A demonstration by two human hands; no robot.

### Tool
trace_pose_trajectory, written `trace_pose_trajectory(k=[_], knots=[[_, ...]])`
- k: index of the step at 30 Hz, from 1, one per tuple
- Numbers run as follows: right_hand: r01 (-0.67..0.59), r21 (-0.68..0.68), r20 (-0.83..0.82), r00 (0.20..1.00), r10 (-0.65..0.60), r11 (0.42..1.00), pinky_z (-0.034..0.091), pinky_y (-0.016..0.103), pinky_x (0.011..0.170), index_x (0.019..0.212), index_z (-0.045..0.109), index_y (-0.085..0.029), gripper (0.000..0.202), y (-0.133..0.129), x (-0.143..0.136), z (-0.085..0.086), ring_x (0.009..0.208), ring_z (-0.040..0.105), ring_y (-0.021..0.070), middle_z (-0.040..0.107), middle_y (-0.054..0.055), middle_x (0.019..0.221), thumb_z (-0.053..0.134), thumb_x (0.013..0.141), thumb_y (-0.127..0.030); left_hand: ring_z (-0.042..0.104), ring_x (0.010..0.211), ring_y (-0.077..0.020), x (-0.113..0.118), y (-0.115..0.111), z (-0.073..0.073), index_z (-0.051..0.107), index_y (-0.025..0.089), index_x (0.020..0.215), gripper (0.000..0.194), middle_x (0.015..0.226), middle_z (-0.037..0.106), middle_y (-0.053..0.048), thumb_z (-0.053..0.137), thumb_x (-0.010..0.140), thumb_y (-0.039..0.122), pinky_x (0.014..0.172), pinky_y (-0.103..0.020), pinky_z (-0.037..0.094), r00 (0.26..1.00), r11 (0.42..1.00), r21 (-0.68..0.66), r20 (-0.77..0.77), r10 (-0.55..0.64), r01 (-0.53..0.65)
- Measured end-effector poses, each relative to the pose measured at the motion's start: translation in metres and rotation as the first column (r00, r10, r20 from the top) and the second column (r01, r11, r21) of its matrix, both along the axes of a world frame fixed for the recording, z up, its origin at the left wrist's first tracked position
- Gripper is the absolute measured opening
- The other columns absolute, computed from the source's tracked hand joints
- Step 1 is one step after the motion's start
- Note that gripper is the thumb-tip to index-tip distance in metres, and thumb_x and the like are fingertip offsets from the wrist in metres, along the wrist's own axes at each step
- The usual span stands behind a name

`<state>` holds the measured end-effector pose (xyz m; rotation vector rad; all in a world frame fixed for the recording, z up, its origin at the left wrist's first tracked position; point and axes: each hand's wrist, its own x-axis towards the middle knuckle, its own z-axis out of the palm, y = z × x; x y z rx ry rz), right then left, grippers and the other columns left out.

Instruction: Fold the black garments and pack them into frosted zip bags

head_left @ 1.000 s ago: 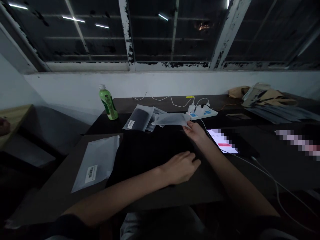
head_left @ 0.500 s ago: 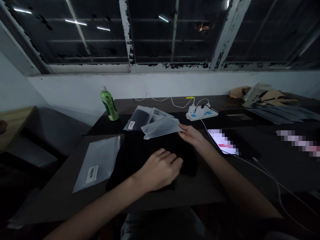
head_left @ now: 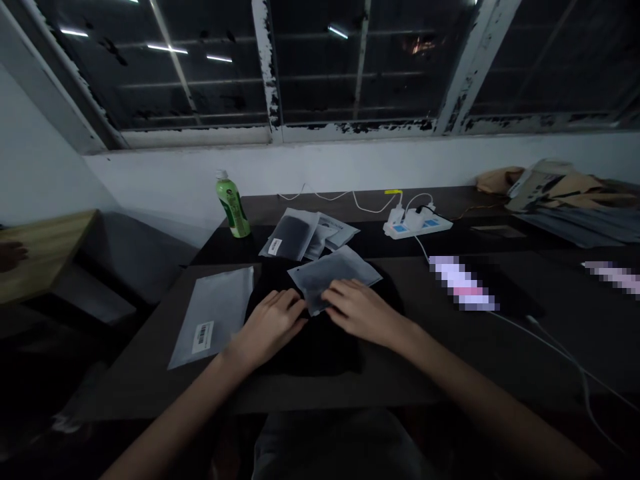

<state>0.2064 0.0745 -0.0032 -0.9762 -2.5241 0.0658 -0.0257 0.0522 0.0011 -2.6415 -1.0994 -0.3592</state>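
Observation:
A frosted plastic zip bag (head_left: 333, 270) lies tilted over a dark folded cloth (head_left: 310, 350) in front of me. My right hand (head_left: 357, 310) is on its lower right part, fingers curled over the near edge. Close to the bag's near left corner is my left hand (head_left: 275, 323), over the cloth; its fingers are bent together, and what they hold is hidden. To the left lies a larger frosted bag (head_left: 215, 310) with a white barcode label. Behind, several smaller bags (head_left: 295, 233) overlap, one with a dark item inside.
A green bottle (head_left: 233, 207) stands at the back left. At the back are a white power strip (head_left: 420, 227) and cables. On the right lie a lit phone (head_left: 460, 283), stacked grey bags (head_left: 590, 227) and brown paper (head_left: 575, 193). Another person's hand (head_left: 13, 255) rests on a wooden table at far left.
My right hand has brought the zip bag nearer and lower over the cloth, turning it. My left hand has moved left, to the bag's near corner. The view has shifted slightly.

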Motion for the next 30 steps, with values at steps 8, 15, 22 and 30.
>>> trace_pose_trajectory(k=[8,15,22,30], knots=[[-0.056,0.292,0.251,0.968,-0.02,0.955,0.046,0.034,0.082,0.096,0.064,-0.016,0.014,-0.01,-0.02,-0.016,0.082,0.062,0.0196,0.066,0.005,0.09,0.051,0.093,-0.01,0.059,0.074,-0.0192,0.014,0.01,-0.01,0.06,0.015,0.082,0.027,0.084,0.062,-0.005,0.04,0.1,0.011,0.073,-0.035,0.043,0.987,0.985,0.108,-0.1,-0.123,0.134],[-0.014,0.387,0.218,0.973,-0.077,0.922,0.04,0.033,0.075,0.083,0.062,-0.019,0.017,0.01,0.015,-0.013,0.069,0.058,0.0173,0.065,0.002,0.081,0.051,0.095,-0.013,0.062,0.076,-0.0169,0.003,0.014,0.006,0.064,0.016,0.089,0.025,0.086,0.067,-0.003,0.042,0.1,0.011,0.076,-0.034,0.043,0.992,0.978,0.173,0.03,-0.124,0.117],[0.139,0.367,0.138,0.97,-0.202,0.92,0.036,0.034,0.072,0.079,0.063,-0.019,0.027,0.042,0.091,0.002,0.068,0.057,0.0187,0.063,0.004,0.076,0.044,0.098,-0.016,0.063,0.077,-0.0176,-0.024,0.026,0.009,0.066,0.017,0.089,0.022,0.089,0.069,-0.004,0.047,0.099,0.016,0.076,-0.034,0.045,0.986,0.971,0.241,0.162,-0.03,-0.01],[0.082,0.364,0.109,0.985,-0.13,0.928,0.046,0.038,0.085,0.105,0.068,-0.018,0.022,0.019,0.066,0.013,0.097,0.061,0.0243,0.067,0.011,0.107,0.048,0.094,-0.015,0.059,0.077,-0.0171,-0.014,0.024,0.014,0.061,0.016,0.087,0.02,0.089,0.065,-0.004,0.047,0.1,0.019,0.075,-0.033,0.046,0.988,0.981,0.194,0.155,-0.022,-0.009]])
